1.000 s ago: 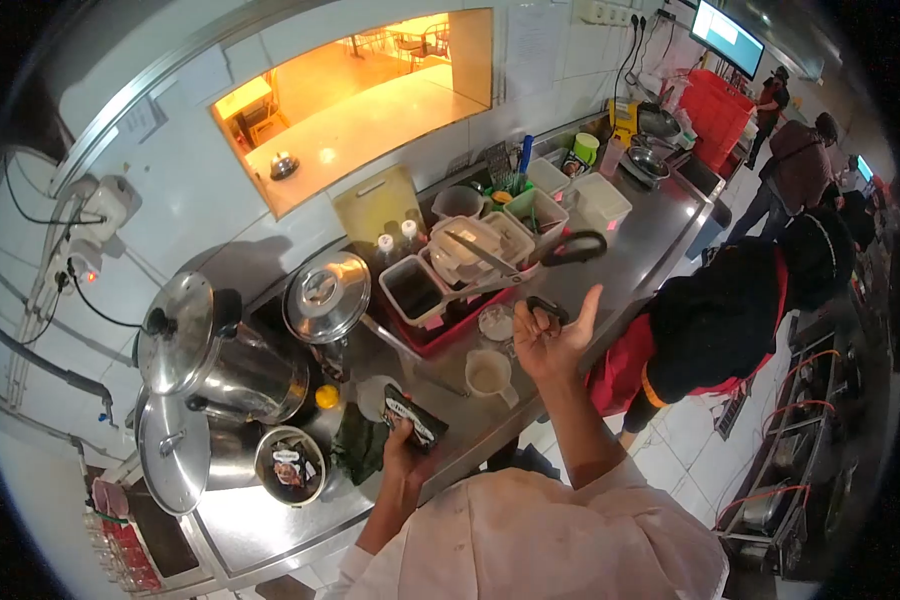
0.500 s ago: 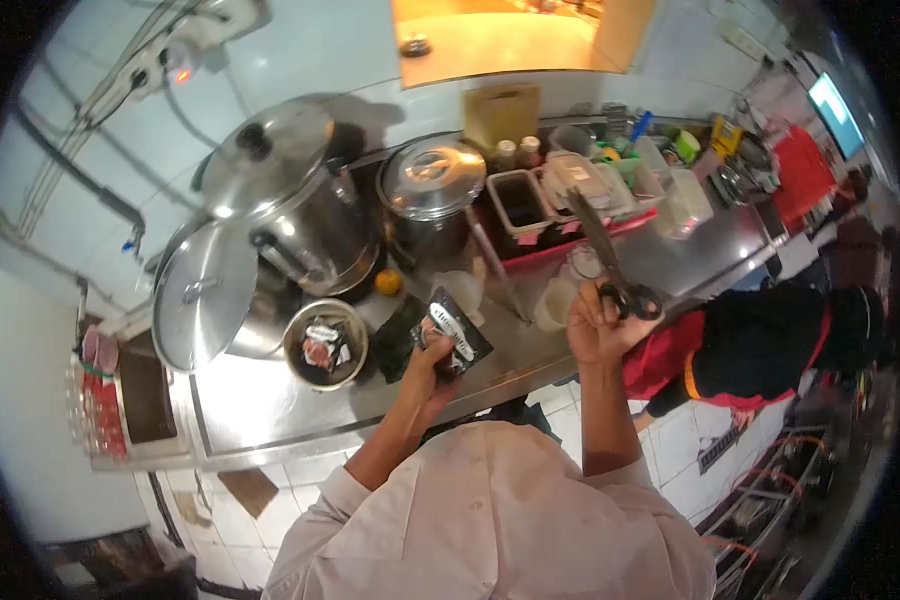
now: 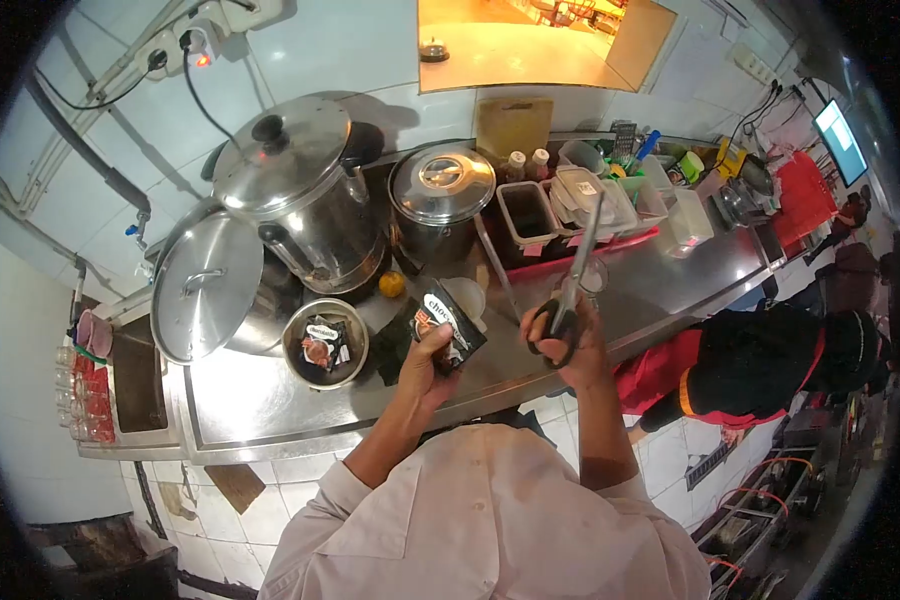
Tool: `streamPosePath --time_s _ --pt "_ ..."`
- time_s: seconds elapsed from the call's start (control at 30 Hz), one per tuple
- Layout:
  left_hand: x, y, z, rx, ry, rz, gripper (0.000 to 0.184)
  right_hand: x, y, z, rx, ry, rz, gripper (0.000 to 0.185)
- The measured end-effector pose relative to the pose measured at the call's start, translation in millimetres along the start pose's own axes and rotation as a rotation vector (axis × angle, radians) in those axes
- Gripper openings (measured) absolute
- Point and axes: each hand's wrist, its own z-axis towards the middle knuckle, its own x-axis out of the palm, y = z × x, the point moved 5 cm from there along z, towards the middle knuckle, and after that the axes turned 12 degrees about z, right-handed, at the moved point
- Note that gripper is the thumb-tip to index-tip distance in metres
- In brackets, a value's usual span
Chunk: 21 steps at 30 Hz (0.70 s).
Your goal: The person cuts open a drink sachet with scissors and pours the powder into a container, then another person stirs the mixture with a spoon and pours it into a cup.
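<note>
My left hand (image 3: pixel 425 372) is closed on a black-and-white chocolate packet (image 3: pixel 446 322), held upright above the counter's front part. In my right hand (image 3: pixel 582 345) are black-handled scissors (image 3: pixel 582 262), their long blades pointing up and away and seemingly together. The scissors are a short way right of the packet, not touching it. Left of my left hand, a round steel bowl (image 3: pixel 357 368) holds similar packets (image 3: pixel 322 345). Something dark (image 3: pixel 394 350) lies between bowl and held packet, its kind unclear. Partly hidden behind the packet is a whitish translucent container (image 3: pixel 468 296).
Large lidded steel pots (image 3: pixel 315 235) stand along the back left, near a small orange fruit (image 3: pixel 391 284). Plastic tubs (image 3: pixel 526 212) sit in a red tray at the back. A sink (image 3: pixel 138 385) is at left; another person (image 3: pixel 760 365) stands close at right.
My right hand has come left, nearer the packet and my body. The scissors have swung from pointing up-left to up-right. My left hand still holds the packet; the view shifted slightly.
</note>
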Motion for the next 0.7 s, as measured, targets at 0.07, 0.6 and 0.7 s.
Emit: streamPosePath --time_s 0.07,0.6,0.7 --pt "0.4 5.5 6.3 -0.004 -0.003 0.021 0.035 -9.4 -5.4 -9.5 0.005 -0.088 -0.065 0.047" --pt "44.5 42.8 30.3 0.134 0.181 0.379 0.04 3.2 40.6 -15.5 -0.164 -0.292 -0.684 0.043" --pt "51.0 45.4 31.1 0.087 0.142 0.39 0.041 -12.9 33.0 -15.9 -0.195 -0.334 -0.747 0.04"
